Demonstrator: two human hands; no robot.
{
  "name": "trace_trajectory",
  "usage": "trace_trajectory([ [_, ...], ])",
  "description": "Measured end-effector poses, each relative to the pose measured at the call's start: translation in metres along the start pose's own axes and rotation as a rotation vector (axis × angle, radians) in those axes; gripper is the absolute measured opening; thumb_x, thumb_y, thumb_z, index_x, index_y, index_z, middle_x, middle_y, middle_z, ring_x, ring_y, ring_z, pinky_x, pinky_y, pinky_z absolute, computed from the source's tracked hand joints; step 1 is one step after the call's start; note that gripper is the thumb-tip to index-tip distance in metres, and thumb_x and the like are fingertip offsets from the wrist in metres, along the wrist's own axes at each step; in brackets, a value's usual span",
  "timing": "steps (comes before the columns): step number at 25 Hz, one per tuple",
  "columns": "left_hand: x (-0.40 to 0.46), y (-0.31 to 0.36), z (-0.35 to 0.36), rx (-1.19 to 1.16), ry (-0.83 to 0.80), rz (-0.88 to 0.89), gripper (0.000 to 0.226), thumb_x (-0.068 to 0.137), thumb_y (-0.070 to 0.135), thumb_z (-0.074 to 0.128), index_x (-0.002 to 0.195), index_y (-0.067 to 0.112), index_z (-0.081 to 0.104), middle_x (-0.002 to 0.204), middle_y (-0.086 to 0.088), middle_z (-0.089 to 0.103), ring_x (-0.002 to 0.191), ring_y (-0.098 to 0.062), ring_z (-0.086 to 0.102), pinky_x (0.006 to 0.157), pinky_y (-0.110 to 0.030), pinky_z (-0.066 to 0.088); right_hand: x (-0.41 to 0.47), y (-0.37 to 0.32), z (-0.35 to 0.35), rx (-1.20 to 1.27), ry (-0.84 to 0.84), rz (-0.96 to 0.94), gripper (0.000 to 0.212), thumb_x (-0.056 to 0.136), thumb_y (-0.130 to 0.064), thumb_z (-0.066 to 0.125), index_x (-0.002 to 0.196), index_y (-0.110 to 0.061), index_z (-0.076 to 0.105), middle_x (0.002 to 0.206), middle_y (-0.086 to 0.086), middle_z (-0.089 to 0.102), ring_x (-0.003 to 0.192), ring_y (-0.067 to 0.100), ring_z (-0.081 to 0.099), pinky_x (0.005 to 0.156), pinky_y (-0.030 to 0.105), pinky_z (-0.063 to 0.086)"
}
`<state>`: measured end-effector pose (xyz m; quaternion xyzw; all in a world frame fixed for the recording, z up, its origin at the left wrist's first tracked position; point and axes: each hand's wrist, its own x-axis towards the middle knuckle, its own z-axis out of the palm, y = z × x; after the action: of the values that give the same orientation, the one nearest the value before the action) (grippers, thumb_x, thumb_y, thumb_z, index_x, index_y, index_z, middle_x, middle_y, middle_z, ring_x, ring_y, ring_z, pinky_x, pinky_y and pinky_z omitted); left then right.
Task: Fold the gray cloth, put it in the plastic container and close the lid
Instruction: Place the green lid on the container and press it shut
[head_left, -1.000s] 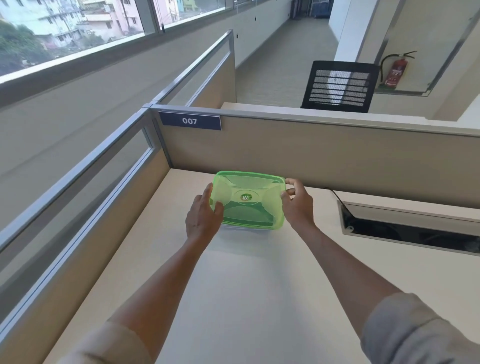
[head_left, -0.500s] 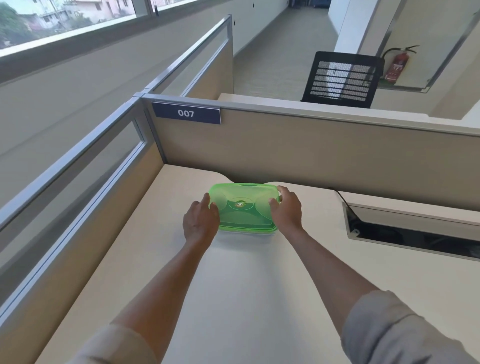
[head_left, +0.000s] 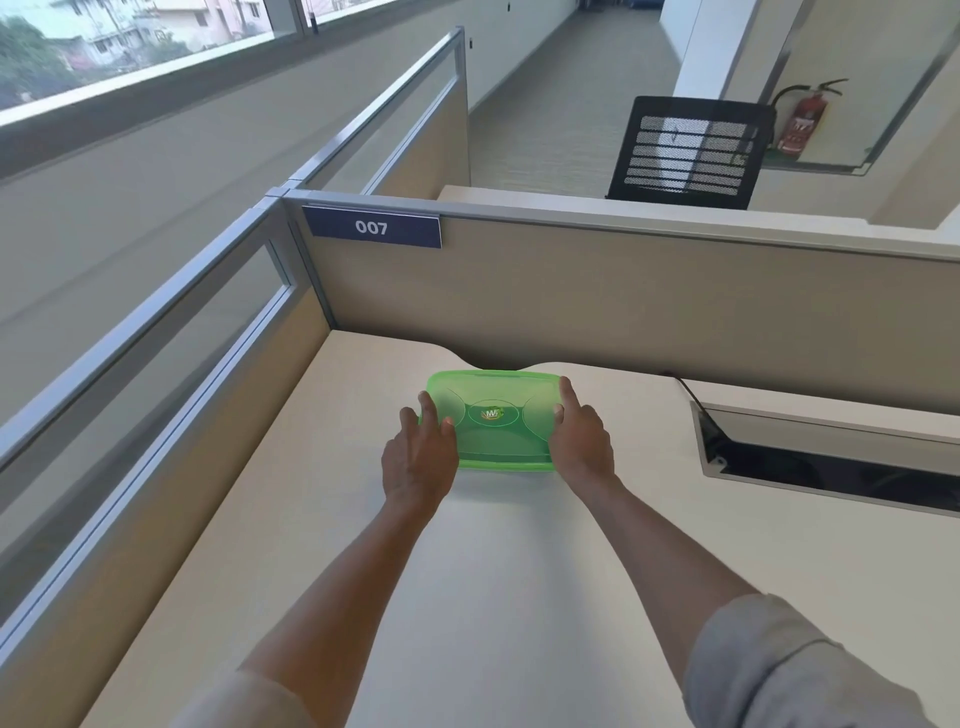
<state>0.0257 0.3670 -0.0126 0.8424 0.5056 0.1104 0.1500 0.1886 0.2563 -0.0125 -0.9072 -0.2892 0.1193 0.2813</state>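
Note:
A plastic container with a translucent green lid (head_left: 493, 421) rests flat on the cream desk (head_left: 467, 597), close to the rear partition. My left hand (head_left: 418, 457) grips the lid's left side, fingers lying on top. My right hand (head_left: 579, 441) holds the right side, with the index finger stretched along the far right corner. The lid covers the container. The gray cloth is hidden from view.
A beige partition with a "007" sign (head_left: 371, 227) bounds the desk at the back, and a glazed panel (head_left: 156, 364) runs along the left. An open cable slot (head_left: 831, 457) lies in the desk to the right. A black mesh chair (head_left: 685, 153) stands beyond.
The container has gone from tilted up toward me to lying flat on the desk, farther back near the partition. Both hands stayed on its sides.

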Motion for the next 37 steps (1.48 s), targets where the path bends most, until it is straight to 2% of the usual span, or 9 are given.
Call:
trace_trajectory([
  [4, 0.002, 0.0, 0.0, -0.013, -0.03, 0.0, 0.054, 0.103, 0.037, 0.026, 0.153, 0.018, 0.018, 0.121, -0.019, 0.05, 0.088, -0.042, 0.063, 0.065, -0.039, 0.042, -0.002, 0.005, -0.001, 0.012, -0.037, 0.019, 0.049, 0.104, -0.033, 0.023, 0.152, -0.041, 0.016, 0.102, 0.013, 0.065, 0.097, 0.038, 0.059, 0.08, 0.042, 0.044],
  [9, 0.009, -0.005, 0.0, 0.073, -0.035, 0.035, 0.058, 0.1, 0.037, 0.025, 0.155, 0.022, 0.011, 0.106, -0.018, 0.062, 0.086, -0.04, 0.063, 0.069, -0.041, 0.045, -0.002, 0.003, -0.004, -0.053, -0.058, -0.006, 0.051, 0.103, -0.029, 0.023, 0.153, -0.038, 0.014, 0.091, 0.011, 0.063, 0.088, 0.035, 0.055, 0.073, 0.038, 0.039],
  [14, 0.016, -0.009, 0.0, 0.165, -0.044, 0.074, 0.061, 0.099, 0.038, 0.025, 0.156, 0.023, 0.009, 0.092, -0.015, 0.071, 0.077, -0.035, 0.065, 0.064, -0.037, 0.044, 0.001, 0.003, -0.005, -0.094, -0.091, -0.006, 0.052, 0.103, -0.026, 0.023, 0.153, -0.033, 0.015, 0.102, 0.015, 0.066, 0.097, 0.038, 0.058, 0.074, 0.039, 0.038],
  [20, 0.022, -0.011, -0.003, 0.222, -0.059, 0.115, 0.063, 0.099, 0.041, 0.026, 0.156, 0.02, 0.009, 0.089, -0.013, 0.071, 0.075, -0.032, 0.066, 0.068, -0.037, 0.051, 0.001, 0.001, -0.006, -0.123, -0.08, -0.026, 0.052, 0.103, -0.024, 0.024, 0.154, -0.031, 0.014, 0.101, 0.015, 0.067, 0.096, 0.038, 0.059, 0.072, 0.039, 0.037],
  [26, 0.023, -0.008, -0.008, 0.262, -0.083, 0.133, 0.063, 0.1, 0.041, 0.029, 0.155, 0.017, 0.012, 0.096, -0.015, 0.071, 0.084, -0.035, 0.067, 0.067, -0.038, 0.043, 0.002, 0.002, -0.006, -0.15, -0.081, -0.065, 0.053, 0.102, -0.022, 0.024, 0.154, -0.028, 0.013, 0.098, 0.016, 0.067, 0.094, 0.039, 0.059, 0.072, 0.039, 0.038],
  [30, 0.025, -0.011, -0.005, 0.225, -0.126, 0.106, 0.063, 0.101, 0.043, 0.024, 0.156, 0.022, 0.005, 0.094, -0.015, 0.07, 0.082, -0.035, 0.066, 0.068, -0.039, 0.045, 0.005, 0.003, -0.004, -0.162, -0.091, -0.061, 0.055, 0.101, -0.02, 0.024, 0.153, -0.028, 0.012, 0.101, 0.016, 0.066, 0.095, 0.039, 0.059, 0.072, 0.038, 0.037],
  [34, 0.02, -0.006, -0.003, 0.134, -0.154, 0.02, 0.062, 0.102, 0.044, 0.022, 0.157, 0.026, 0.001, 0.116, -0.018, 0.063, 0.096, -0.037, 0.062, 0.079, -0.043, 0.051, 0.006, 0.001, -0.004, -0.182, -0.108, -0.051, 0.052, 0.103, -0.027, 0.028, 0.153, -0.023, 0.015, 0.114, 0.017, 0.06, 0.102, 0.039, 0.057, 0.078, 0.041, 0.041],
  [36, 0.016, -0.003, 0.0, 0.094, -0.026, 0.084, 0.065, 0.101, 0.04, 0.032, 0.157, 0.021, 0.004, 0.142, -0.019, 0.045, 0.121, -0.038, 0.051, 0.097, -0.048, 0.046, 0.008, -0.001, -0.002, -0.286, -0.038, -0.119, 0.055, 0.102, -0.036, 0.037, 0.151, -0.015, 0.021, 0.125, 0.017, 0.052, 0.107, 0.037, 0.053, 0.083, 0.043, 0.043],
  [37, 0.014, 0.001, 0.002, 0.057, 0.031, 0.146, 0.067, 0.101, 0.036, 0.036, 0.157, 0.018, 0.005, 0.154, -0.019, 0.032, 0.136, -0.037, 0.038, 0.108, -0.049, 0.038, 0.009, -0.001, -0.001, -0.342, 0.015, -0.172, 0.059, 0.1, -0.038, 0.042, 0.15, -0.012, 0.025, 0.13, 0.017, 0.05, 0.111, 0.037, 0.051, 0.087, 0.045, 0.043],
])
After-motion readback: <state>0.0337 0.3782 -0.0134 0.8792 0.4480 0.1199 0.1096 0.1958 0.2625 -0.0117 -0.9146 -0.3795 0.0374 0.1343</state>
